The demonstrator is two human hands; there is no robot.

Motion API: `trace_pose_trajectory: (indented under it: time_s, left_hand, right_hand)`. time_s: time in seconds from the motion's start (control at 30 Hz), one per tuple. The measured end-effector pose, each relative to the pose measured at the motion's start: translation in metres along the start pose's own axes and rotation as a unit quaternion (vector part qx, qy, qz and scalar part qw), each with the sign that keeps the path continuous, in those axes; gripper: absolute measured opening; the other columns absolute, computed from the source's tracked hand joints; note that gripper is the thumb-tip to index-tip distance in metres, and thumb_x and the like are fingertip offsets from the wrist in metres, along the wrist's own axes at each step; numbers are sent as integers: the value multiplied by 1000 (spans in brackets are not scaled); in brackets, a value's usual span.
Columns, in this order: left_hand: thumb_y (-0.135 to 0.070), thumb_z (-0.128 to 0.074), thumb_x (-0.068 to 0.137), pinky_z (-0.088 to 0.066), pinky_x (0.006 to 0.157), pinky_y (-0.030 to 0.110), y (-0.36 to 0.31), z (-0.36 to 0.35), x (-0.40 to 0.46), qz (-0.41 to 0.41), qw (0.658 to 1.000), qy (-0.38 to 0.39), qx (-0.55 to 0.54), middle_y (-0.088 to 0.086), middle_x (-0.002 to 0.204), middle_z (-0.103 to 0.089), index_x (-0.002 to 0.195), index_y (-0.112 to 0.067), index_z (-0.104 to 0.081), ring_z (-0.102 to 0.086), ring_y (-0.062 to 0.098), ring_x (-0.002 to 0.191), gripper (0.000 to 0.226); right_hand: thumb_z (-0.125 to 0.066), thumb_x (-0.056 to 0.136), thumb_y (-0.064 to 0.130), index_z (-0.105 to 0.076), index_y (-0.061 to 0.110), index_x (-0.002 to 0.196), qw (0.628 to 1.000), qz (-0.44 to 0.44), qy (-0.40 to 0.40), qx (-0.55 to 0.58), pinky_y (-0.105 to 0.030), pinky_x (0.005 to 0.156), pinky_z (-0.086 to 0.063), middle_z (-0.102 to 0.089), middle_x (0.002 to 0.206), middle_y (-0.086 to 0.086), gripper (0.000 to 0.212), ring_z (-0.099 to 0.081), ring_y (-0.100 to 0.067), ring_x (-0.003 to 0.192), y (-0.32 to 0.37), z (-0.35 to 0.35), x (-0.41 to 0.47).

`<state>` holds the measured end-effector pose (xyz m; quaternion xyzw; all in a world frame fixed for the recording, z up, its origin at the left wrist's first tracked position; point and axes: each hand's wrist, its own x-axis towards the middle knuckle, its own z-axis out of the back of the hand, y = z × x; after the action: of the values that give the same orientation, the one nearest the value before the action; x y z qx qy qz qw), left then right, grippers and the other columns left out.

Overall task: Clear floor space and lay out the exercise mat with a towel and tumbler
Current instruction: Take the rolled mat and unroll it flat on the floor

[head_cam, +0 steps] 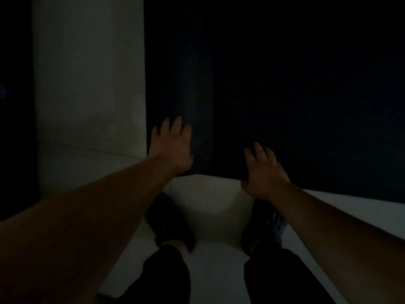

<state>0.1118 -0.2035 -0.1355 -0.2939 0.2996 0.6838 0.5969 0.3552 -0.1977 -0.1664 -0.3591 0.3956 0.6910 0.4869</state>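
Note:
The room is very dim. A large dark exercise mat (285,106) lies flat on the pale floor, stretching away from me. My left hand (173,145) rests palm down near the mat's near left corner, fingers spread. Further right, at the mat's near edge, my right hand (263,170) also lies palm down with fingers apart. Neither hand holds anything. No towel or tumbler shows in view.
Pale tiled floor (87,84) runs along the mat's left side and in front of it. My feet in dark footwear (173,224) and dark trouser legs stand just before the mat's near edge. The far left is black shadow.

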Motion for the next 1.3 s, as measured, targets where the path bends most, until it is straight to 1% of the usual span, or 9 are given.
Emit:
trace_pose_trajectory:
  time_s: [0.1,0.2,0.5,0.73,0.87,0.97,1.07,1.17,1.3]
  left_hand:
    - [-48,-48,84,-4,117,60,-20,-13,29,-142,978,-92,120,9,162,-6,150,-19,-17,1,37,148,78]
    - [-45,-40,90,4,117,60,-41,-39,61,-228,950,-99,187,11,161,-10,149,-14,-22,5,38,147,70]
    - [-56,-30,89,7,116,61,25,-84,108,-275,926,-45,253,11,162,-6,149,-21,-22,7,40,147,70]
    - [-47,-45,86,2,109,73,147,-86,92,-168,942,21,289,8,161,9,150,-21,-14,9,40,146,76]
    - [-60,-45,81,-1,105,76,204,-88,85,-107,952,57,281,4,161,12,151,-28,2,13,39,145,90]
    - [-66,-34,81,-11,107,72,237,-91,78,-79,961,36,262,5,160,2,151,-27,-6,7,42,144,85]
    - [-67,-32,78,-20,108,65,268,-101,70,-21,971,4,239,6,156,-14,146,-24,-28,1,45,142,80]
    - [-60,-39,77,-17,108,67,298,-123,67,68,976,17,205,9,155,-20,139,-26,-42,-2,48,139,71]
    - [-56,-20,78,-5,111,69,336,-161,73,134,972,117,152,6,161,-12,149,-33,-19,3,44,146,75]
  right_hand:
    - [-59,83,51,12,27,151,1000,-9,-18,-6,-52,116,-19,20,160,-6,101,9,-37,147,12,10,43]
    - [-65,79,50,15,28,151,999,-35,-28,-16,-55,116,-21,25,159,-4,109,14,-36,147,23,8,90]
    - [-66,74,58,26,25,147,993,-105,-47,-37,-66,114,-16,39,152,-10,122,28,-44,141,48,-31,151]
    - [-59,82,58,18,15,150,993,-111,-22,-34,-59,116,-20,29,155,-19,111,18,-47,143,65,-16,146]
    - [-58,84,51,16,22,151,995,-63,-34,-73,-56,116,-19,27,158,-9,104,16,-41,145,100,-5,149]
    - [-58,84,51,17,26,150,995,-24,3,-100,-57,114,-23,28,158,-7,104,16,-39,146,133,-1,158]
    - [-60,82,53,22,26,148,991,-47,51,-112,-60,109,-30,35,154,-12,110,21,-44,143,157,-4,167]
    - [-65,79,53,25,23,147,988,-75,54,-122,-61,104,-36,39,151,-14,117,24,-47,141,166,-11,170]
    - [-62,79,55,28,22,146,986,-71,53,-139,-59,102,-38,41,149,-17,117,25,-49,140,164,-15,172]
